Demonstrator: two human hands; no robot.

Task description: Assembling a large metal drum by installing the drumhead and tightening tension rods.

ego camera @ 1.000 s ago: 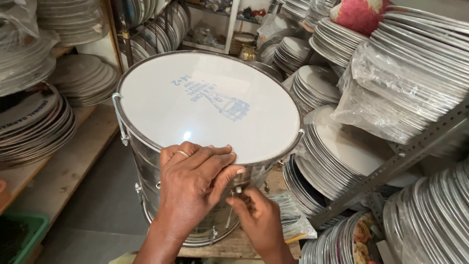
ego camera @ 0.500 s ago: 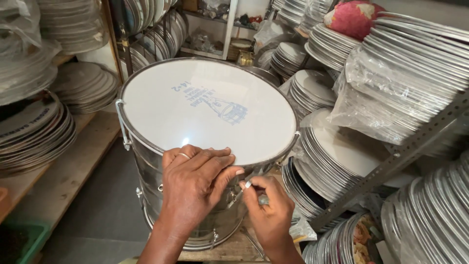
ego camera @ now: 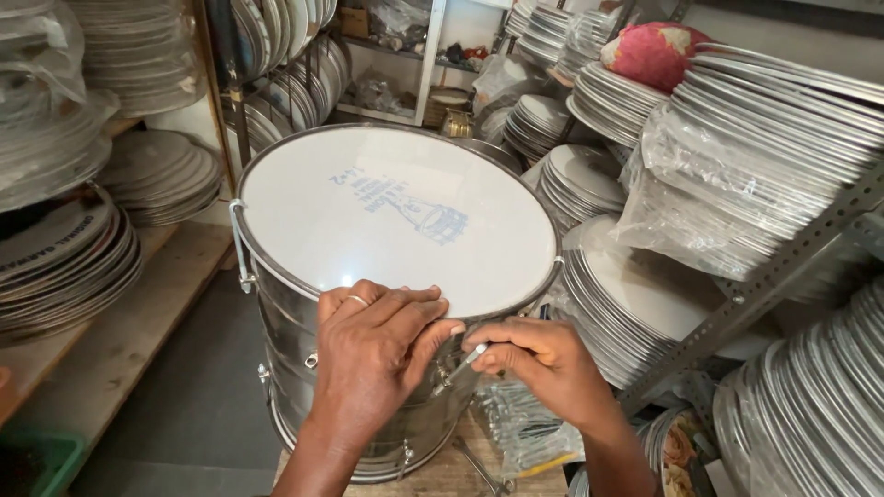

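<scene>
Both hands work at the near rim of the drum, at about 6 o'clock on its white head. Left hand lies flat, fingers spread, palm pressed on the rim and over the edge of the skin; a ring shows on one finger. Right hand, just beside it at 5 o'clock, is closed around a small metal key, whose tip meets a tension lug on the steel shell. Stacked drum skins fill the shelves at 3 o'clock, with more stacks at 9 o'clock.
</scene>
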